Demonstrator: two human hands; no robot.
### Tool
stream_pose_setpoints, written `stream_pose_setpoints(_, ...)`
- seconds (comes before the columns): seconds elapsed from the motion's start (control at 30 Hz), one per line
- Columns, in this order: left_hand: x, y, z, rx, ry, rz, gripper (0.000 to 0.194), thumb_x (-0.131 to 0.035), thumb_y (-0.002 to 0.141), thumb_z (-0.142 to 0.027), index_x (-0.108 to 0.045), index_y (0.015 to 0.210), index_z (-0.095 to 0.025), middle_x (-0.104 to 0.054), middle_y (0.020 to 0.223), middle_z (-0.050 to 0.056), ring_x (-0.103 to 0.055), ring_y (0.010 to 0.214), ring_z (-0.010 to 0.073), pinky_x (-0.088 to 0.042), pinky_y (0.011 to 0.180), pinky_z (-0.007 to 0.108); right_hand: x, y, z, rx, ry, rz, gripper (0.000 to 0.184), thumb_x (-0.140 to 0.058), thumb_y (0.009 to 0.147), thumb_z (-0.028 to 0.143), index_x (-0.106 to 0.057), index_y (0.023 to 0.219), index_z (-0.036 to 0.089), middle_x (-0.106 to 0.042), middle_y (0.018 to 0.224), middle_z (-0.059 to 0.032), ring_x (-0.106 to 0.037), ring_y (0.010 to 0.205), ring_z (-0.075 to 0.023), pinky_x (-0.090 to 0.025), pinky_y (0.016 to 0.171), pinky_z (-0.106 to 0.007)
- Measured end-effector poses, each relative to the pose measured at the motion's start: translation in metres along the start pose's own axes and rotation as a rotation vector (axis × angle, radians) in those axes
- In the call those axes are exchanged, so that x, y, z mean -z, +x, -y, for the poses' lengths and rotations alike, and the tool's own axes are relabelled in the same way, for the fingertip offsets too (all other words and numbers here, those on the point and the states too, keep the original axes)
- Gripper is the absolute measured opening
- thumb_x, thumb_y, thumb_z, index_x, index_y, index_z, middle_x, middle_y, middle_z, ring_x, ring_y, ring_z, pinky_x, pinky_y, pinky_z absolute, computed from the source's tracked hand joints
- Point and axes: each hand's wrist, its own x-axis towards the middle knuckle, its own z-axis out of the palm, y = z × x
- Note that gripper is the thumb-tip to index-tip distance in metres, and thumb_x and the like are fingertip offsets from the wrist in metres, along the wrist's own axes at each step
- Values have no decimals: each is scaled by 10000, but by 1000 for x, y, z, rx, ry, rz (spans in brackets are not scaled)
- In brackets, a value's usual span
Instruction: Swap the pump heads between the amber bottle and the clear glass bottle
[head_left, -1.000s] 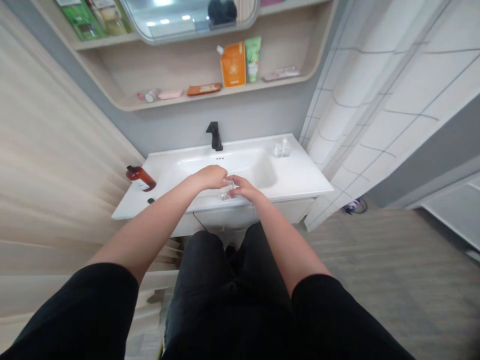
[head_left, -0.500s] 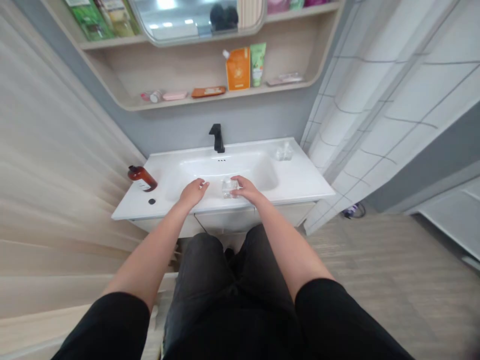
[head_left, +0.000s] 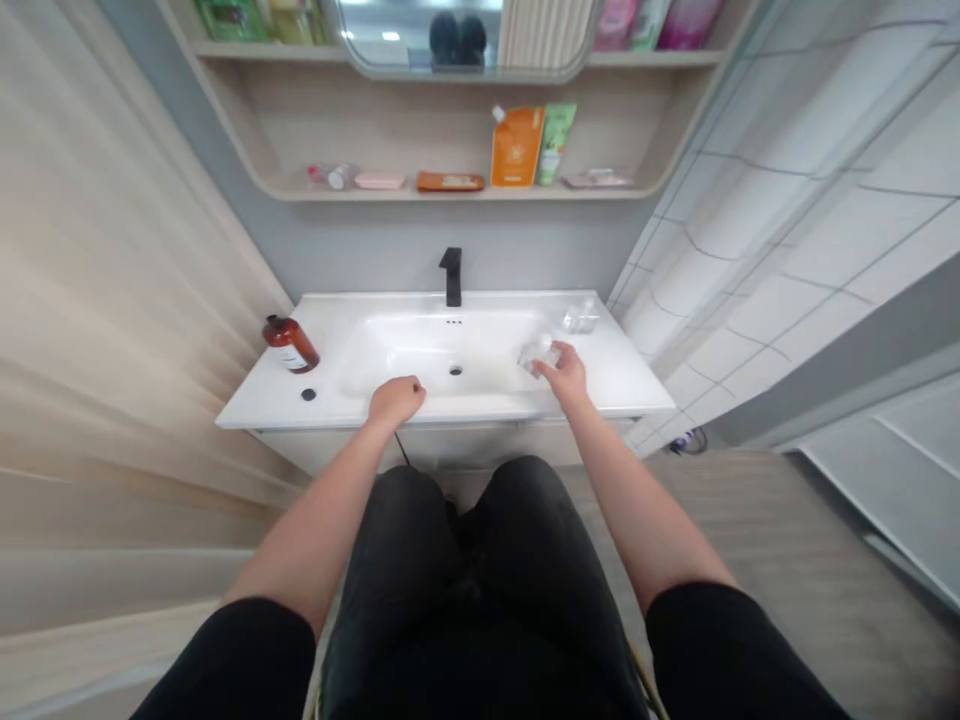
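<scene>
One beige curtain (head_left: 112, 300) fills your far left, well apart from the black faucet (head_left: 452, 275). Above the faucet you have the pale shelf unit (head_left: 375, 110), and below it the white countertop (head_left: 607, 375) stretches to both sides. Directly in front of the faucet is the basin (head_left: 412, 345), and high above it, the mirror (head_left: 420, 25).

Your left hand (head_left: 396, 402) is in front and to the left of the faucet, at the basin's near edge, fingers narrow and curled in; you cannot tell whether they enclose anything. Your right hand (head_left: 568, 378) is in front and to the right, its thumb and fingers closed on the small clear bottle (head_left: 534, 356). That bottle is tilted over the basin's right end; whether it touches the surface, you cannot tell.

Left of the faucet lies the amber bottle (head_left: 292, 346), leaning on its side. Up and to the right stand the orange pouch (head_left: 517, 148) and green tube (head_left: 556, 143). Level with your right side, other clear containers (head_left: 581, 317) sit right of the faucet. Smallest are the black disc (head_left: 308, 395), front-left, and the drain (head_left: 455, 371), straight in front.
</scene>
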Motion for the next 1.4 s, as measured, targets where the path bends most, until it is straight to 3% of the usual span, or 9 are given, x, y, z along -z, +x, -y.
stream_pose_setpoints(0.1,-2,1,1,16,-31,-21,414,-496,1041,-413,-837,1222,-265,-844,1298,152,-788,1212,358,-604,933,411,51,19,-17,-83,-200,-287,621,-878,757,474,-656,1272,206,-762,1151,-191,-692,1083,-387,-529,952,-522)
stream_pose_setpoints(0.27,-3,1,0,27,-69,-33,401,-535,1017,-429,-848,1209,-268,-850,1275,149,-789,1191,360,-610,952,421,103,41,-34,-237,-346,-412,669,-865,802,464,-644,1370,189,-717,1382,-304,-689,1323,-476,-526,1088,-603)
stream_pose_setpoints(0.47,-7,2,0,76,-95,-49,391,-535,1013,-405,-861,1184,-272,-849,1282,142,-783,1211,377,-602,979,432,107,41,-36,-294,-349,-373,823,-846,873,458,-525,1563,144,-673,1493,-307,-664,1391,-453,-515,1166,-584)
stream_pose_setpoints(0.6,-8,5,1,80,-103,-54,372,-558,1005,-389,-868,1169,-267,-850,1267,152,-783,1200,391,-600,964,441,102,27,-20,-64,-427,-587,699,-720,972,420,-527,1582,138,-536,1644,-339,-535,1535,-443,-480,1195,-597)
stream_pose_setpoints(0.7,-9,6,1,80,-119,-81,340,-580,999,-371,-868,1144,-263,-853,1244,154,-787,1176,387,-596,944,434,81,15,5,119,-446,-474,421,-563,1064,406,-683,1380,155,-737,1343,-294,-701,1240,-380,-546,1057,-519)
stream_pose_setpoints(0.8,-13,5,0,80,-157,-120,301,-587,994,-330,-849,1120,-254,-854,1201,152,-791,1130,374,-592,927,428,30,5,35,212,-461,22,262,-591,1054,371,-777,1138,205,-822,985,-135,-734,883,-278,-557,889,-398)
stream_pose_setpoints(0.93,-15,-4,2,-13,-298,-286,268,-612,940,-197,-793,1131,-246,-844,1179,112,-783,1128,316,-588,998,401,-57,-6,61,283,-466,496,150,-758,976,307,-825,1099,254,-859,998,-34,-760,881,-218,-546,872,-310)
stream_pose_setpoints(1.2,83,-26,93,-4,-309,-1003,565,-782,891,-202,-613,1426,-141,-614,1557,208,-496,1554,401,-339,1355,630,-116,-15,41,66,-498,508,207,-781,994,294,-838,1188,251,-876,1141,-62,-807,1058,-256,-579,961,-326)
stream_pose_setpoints(1.4,121,9,153,366,-450,-909,1153,-1031,729,-251,-314,1606,-36,-401,1711,338,-373,1642,462,-280,1369,669,-113,-14,44,37,-419,495,181,-816,960,291,-845,1138,270,-878,1099,-40,-815,1063,-262,-599,963,-336)
